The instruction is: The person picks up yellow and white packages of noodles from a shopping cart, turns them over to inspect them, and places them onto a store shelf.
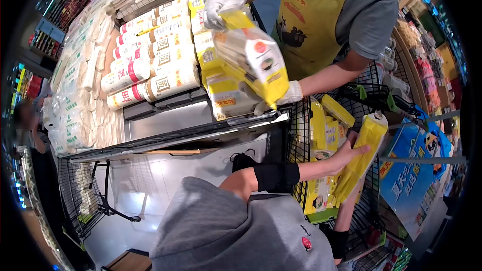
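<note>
Clearly, left hand fingers clamped on yellow packet, right hand hidden, grip untellable

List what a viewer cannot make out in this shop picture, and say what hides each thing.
All in the head view:
- Right hand: hidden behind the yellow pack that the left hand holds.
- Print on the rolls: too small and blurred to read.
- Co-worker's head: cut off by the top edge.
- Cart floor: covered by packs and the grey hoodie.
</note>
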{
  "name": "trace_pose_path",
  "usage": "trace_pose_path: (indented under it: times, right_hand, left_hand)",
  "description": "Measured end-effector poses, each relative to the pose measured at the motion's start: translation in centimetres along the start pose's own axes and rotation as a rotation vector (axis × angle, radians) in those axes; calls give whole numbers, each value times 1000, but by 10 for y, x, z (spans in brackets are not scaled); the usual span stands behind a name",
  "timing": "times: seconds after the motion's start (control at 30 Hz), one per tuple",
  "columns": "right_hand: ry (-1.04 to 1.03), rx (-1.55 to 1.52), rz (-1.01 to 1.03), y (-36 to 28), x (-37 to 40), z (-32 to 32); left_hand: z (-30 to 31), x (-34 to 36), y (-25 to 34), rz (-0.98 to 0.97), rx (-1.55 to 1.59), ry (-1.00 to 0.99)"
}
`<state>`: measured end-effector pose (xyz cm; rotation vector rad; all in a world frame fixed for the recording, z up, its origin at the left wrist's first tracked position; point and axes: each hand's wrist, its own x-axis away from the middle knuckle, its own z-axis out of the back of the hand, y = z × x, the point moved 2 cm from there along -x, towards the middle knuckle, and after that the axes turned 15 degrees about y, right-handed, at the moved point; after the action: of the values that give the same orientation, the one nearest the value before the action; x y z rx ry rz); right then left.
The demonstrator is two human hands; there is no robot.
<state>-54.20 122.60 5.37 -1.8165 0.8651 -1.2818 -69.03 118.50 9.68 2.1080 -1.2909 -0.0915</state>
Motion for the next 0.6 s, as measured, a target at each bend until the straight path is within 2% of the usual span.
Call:
trace_pose_path:
  times: [0.1,0.2,0.27,0.33,0.43,0.5,0.6]
  right_hand:
    - [122,-290,-246,9,3,14]
    - [52,-311,-227,10,4,12]
    - [-39,312,254,3,1,11]
    - [-47,449,341,0,-4,13]
    - [30,-40,-19,1,-12,20]
    - [52,-281,-158,-1,-13,22]
    - [-14,-239,-108,0,-26,36]
  left_hand:
    - [6,-5,-3,34,93,25]
    - [8,-6,-3,69,143,32]
    - [4,-2,1,103,169,-9]
    - [3,0,6,144,201,-78]
    - [9,-2,0,233,163,-88]
    - [12,-3,-3,251,155,-77]
    - [15,-2,1,233,134,-63]
